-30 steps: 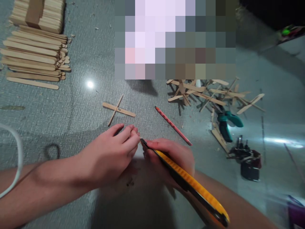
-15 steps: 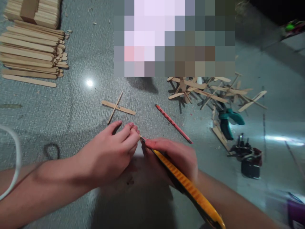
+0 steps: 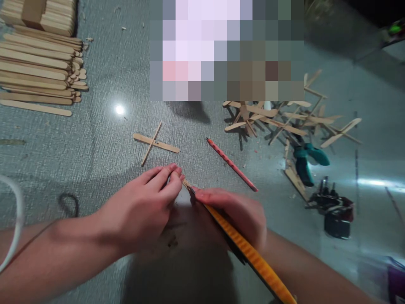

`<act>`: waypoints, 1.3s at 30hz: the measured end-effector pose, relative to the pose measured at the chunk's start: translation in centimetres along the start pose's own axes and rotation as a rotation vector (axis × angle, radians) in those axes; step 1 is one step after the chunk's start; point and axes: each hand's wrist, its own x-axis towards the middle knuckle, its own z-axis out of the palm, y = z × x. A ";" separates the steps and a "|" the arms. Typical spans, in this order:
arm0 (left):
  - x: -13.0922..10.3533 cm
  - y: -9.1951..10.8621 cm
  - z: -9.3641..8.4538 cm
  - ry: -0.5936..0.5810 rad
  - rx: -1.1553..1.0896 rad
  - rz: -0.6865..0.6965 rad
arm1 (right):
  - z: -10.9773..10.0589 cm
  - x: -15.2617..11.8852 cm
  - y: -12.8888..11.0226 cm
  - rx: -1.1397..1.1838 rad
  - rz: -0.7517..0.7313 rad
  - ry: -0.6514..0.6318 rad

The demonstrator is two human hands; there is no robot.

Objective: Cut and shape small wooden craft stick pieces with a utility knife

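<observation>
My left hand (image 3: 148, 200) is closed on a small wooden stick (image 3: 185, 183), whose end shows past the fingertips. My right hand (image 3: 236, 211) grips a yellow-handled tool (image 3: 243, 236), and the tool's dark metal tip meets the end of the stick between the two hands. Just beyond my left hand, two crossed wooden sticks (image 3: 166, 146) lie on the grey textured surface. A red pencil (image 3: 232, 164) rests slantwise beyond my right hand.
Stacked wooden sticks (image 3: 38, 67) and a banded bundle (image 3: 60, 17) lie at the upper left. Crossed sticks (image 3: 262, 112) are heaped at the right, near teal-handled pliers (image 3: 304, 169) and a dark object (image 3: 337, 223). A white cable (image 3: 20, 211) curves at the left edge.
The tool's tip has drawn slightly right and down from my left fingertips, and more of the stick's end shows. The view has shifted a little.
</observation>
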 end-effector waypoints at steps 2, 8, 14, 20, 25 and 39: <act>0.0 -0.1 0.0 -0.020 -0.004 0.012 | 0.0 0.3 -0.2 0.010 -0.049 -0.010; -0.1 -0.2 0.1 -0.024 -0.016 0.009 | -0.2 0.6 -0.3 -0.008 -0.083 -0.048; 0.0 -0.2 0.0 0.014 -0.016 -0.002 | -0.1 0.5 -0.4 -0.005 -0.054 -0.007; 0.2 -0.2 -0.1 -0.020 -0.012 0.014 | -0.2 0.9 -0.2 -0.012 -0.089 0.028; 0.2 -0.3 -0.1 -0.037 -0.021 0.044 | -0.8 1.4 -0.7 -0.104 -0.112 0.050; 0.2 -0.1 -0.3 -0.097 0.052 0.058 | -0.2 3.0 -1.1 -0.108 -0.149 0.022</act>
